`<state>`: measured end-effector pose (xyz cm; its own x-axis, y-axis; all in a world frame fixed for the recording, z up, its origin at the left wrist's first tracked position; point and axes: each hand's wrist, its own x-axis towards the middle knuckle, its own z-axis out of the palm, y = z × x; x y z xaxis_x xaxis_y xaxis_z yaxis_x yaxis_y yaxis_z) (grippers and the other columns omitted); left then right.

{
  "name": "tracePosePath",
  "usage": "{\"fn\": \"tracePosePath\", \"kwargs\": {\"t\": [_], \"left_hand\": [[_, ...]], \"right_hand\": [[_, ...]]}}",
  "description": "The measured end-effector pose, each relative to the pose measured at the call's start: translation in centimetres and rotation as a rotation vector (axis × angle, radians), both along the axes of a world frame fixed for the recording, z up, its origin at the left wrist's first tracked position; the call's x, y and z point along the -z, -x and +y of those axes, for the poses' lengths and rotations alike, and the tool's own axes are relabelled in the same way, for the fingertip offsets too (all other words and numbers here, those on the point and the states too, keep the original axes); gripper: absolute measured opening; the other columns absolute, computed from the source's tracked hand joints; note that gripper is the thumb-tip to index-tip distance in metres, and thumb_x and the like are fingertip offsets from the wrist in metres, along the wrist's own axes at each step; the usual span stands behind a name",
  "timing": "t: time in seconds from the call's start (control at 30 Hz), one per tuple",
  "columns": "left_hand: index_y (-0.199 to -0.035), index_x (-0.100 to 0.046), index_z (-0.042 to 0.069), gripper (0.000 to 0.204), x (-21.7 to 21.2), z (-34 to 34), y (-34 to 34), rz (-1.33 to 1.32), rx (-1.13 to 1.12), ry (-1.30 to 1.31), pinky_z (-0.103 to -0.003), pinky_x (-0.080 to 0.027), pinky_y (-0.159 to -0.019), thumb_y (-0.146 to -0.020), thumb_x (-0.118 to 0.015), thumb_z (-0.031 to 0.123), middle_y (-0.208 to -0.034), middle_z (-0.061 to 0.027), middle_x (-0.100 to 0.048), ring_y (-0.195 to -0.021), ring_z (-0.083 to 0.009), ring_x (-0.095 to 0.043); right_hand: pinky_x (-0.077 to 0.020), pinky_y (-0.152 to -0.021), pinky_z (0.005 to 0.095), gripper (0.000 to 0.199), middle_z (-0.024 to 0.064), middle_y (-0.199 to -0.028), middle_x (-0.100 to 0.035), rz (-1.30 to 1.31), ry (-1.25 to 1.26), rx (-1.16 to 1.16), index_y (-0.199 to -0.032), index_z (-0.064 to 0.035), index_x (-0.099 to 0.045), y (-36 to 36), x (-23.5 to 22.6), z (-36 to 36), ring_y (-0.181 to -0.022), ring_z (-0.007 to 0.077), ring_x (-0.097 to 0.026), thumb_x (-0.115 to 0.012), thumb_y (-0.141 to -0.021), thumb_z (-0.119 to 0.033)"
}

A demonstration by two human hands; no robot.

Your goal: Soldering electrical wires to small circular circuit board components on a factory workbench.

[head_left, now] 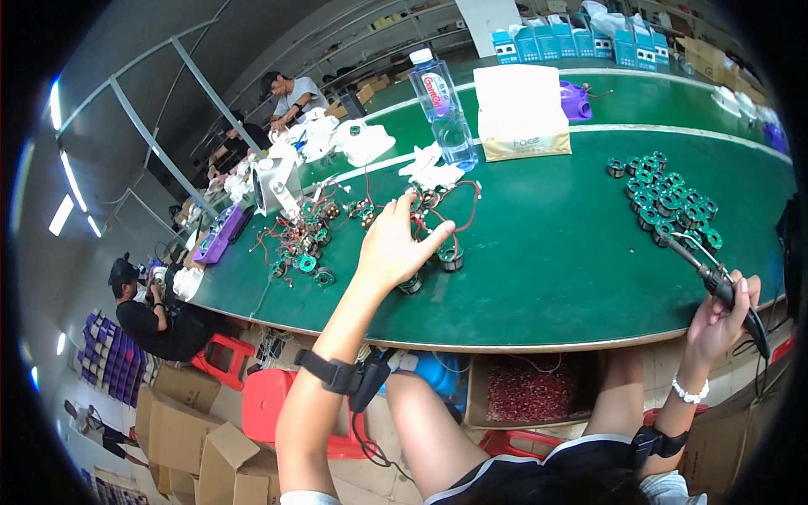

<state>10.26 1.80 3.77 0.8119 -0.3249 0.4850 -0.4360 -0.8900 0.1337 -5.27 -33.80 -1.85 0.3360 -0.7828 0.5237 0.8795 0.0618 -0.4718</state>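
Left hand [394, 246] fingers spread over wired coil parts [438, 220] on green table [547, 252], right hand [720, 316] gripping soldering iron [711, 273], finished coils [669, 202] just beyond tip

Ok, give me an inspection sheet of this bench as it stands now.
Surface: green bench top, pale front edge.
Job's things: wired coil parts with red leads under left hand; soldering iron in right hand; green coil cluster at right.
Clutter: water bottle, paper bag, blue boxes, purple tray.
Grippers: left hand open over parts; right hand closed on iron.
Cables: iron's black cord; wrist-strap lead.
Surroundings: seated workers, cardboard boxes, red stools.
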Motion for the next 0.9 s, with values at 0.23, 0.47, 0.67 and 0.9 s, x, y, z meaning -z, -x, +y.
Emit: {"fn": "tracePosePath", "kwargs": {"t": [0.23,0.47,0.67,0.9], "left_hand": [[-0.11,-0.043,-0.005,0.07,-0.6,-2.7,-1.4,0.211,-0.285,-0.161,-0.041,-0.046,-0.071,-0.072,-0.047,0.054,-0.084,-0.0221,-0.058,-0.079,-0.0333,-0.058],[-0.108,-0.049,-0.001,0.085,-1.7,-3.3,-1.1,0.358,-0.184,0.095,-0.038,-0.045,-0.075,-0.066,-0.04,0.072,-0.086,-0.0212,-0.059,-0.087,-0.033,-0.058],[-0.081,-0.056,0.007,0.032,-0.6,-3.1,-2.5,0.306,-0.049,0.156,-0.039,-0.045,-0.067,-0.066,-0.06,0.035,-0.074,-0.0133,-0.061,-0.076,-0.0278,-0.059],[-0.077,-0.052,-0.002,0.028,-1.2,-3.2,-3.0,0.322,0.068,0.1,-0.033,-0.041,-0.062,-0.081,-0.049,0.025,-0.067,-0.0133,-0.055,-0.064,-0.0212,-0.052]], "right_hand": [[-0.0184,-0.035,0.0143,0.024,0.0018,-0.062,-0.035,-0.026,0.004,-0.013,-0.065,-0.0091,-0.029,-0.1,0.3,-0.2,-0.04,0.0016,-0.023,-0.045,-0.084,-0.011],[-0.0178,-0.037,0.015,0.024,0.0015,-0.061,-0.034,-0.031,0.013,-0.016,-0.065,-0.009,-0.03,0.0,0.4,-0.4,-0.04,0.0015,-0.022,-0.045,-0.084,-0.011],[-0.018,-0.037,0.015,0.024,0.0009,-0.059,-0.033,-0.033,0.004,-0.017,-0.065,-0.0089,-0.03,-0.2,0.1,0.0,-0.04,0.0019,-0.022,-0.045,-0.084,-0.01],[-0.0198,-0.034,0.0143,0.021,0.0009,-0.058,-0.036,0.001,0.034,0.0,-0.067,-0.0091,-0.03,0.0,-0.5,0.5,-0.04,0.0017,-0.026,-0.043,-0.084,-0.01]]}}
